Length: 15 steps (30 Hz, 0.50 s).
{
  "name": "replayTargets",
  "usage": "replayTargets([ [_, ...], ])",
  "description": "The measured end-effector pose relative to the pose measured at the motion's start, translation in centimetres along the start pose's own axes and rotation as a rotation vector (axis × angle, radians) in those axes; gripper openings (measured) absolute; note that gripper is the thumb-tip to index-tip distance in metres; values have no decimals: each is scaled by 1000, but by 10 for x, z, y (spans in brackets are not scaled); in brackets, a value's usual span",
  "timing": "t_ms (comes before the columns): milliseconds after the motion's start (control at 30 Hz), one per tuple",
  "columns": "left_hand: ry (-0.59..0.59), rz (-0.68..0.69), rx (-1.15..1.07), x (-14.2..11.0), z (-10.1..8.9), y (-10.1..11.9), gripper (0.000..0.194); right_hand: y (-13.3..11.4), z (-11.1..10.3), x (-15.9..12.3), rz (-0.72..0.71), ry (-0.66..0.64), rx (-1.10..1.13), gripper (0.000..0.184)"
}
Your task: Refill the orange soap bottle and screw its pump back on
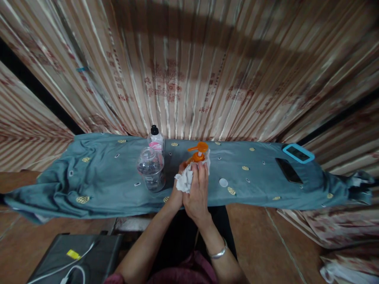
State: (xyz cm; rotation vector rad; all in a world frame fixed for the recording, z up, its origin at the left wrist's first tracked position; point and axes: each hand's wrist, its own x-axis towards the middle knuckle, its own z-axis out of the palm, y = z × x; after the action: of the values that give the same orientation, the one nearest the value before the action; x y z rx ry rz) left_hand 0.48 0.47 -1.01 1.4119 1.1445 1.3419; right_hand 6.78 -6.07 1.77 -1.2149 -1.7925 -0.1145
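An orange pump bottle (pixel 199 152) stands on a bench covered by a teal cloth (pixel 97 181). My right hand (pixel 197 193) is wrapped round the bottle's body and presses a white rag (pixel 185 180) against it. My left hand (pixel 177 193) sits just behind, mostly hidden by the right hand and the rag, and seems to grip the bottle's lower part. Left of the hands stand a clear plastic jar (pixel 151 169) and a clear bottle with a black cap (pixel 155 140). A small white cap (pixel 223 182) lies on the cloth to the right.
A black phone (pixel 288 170) and a blue-framed device (pixel 297 153) lie at the bench's right end. Striped curtains (pixel 189 71) hang behind. A dark box with white cables (pixel 79 262) sits on the floor at lower left. Crumpled white fabric (pixel 340 272) lies at lower right.
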Motion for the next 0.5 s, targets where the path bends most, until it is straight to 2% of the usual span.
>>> replayTargets([
  [100, 26, -23, -35, -7, -7, 8, 36, 10, 6, -6, 214, 67, 194, 76],
  [133, 22, -13, -27, -10, -11, 11, 48, 15, 7, -10, 311, 68, 295, 70],
  [200, 19, 17, 22, -14, -16, 18, 69, 30, 7, -16, 552, 43, 523, 62],
  [300, 9, 13, 60, -16, -21, 24, 70, 56, -1, -22, 959, 69, 849, 68],
  [333, 15, 3, 59, -16, -21, 26, 69, 64, -5, -22, 1059, 111, 886, 69],
  [400, 26, -11, 53, -17, -22, 30, 68, 75, -14, -19, 1132, 173, 891, 64],
  [500, 14, -16, 46, -23, -28, 39, 67, 79, -22, -11, 1128, 209, 890, 56],
])
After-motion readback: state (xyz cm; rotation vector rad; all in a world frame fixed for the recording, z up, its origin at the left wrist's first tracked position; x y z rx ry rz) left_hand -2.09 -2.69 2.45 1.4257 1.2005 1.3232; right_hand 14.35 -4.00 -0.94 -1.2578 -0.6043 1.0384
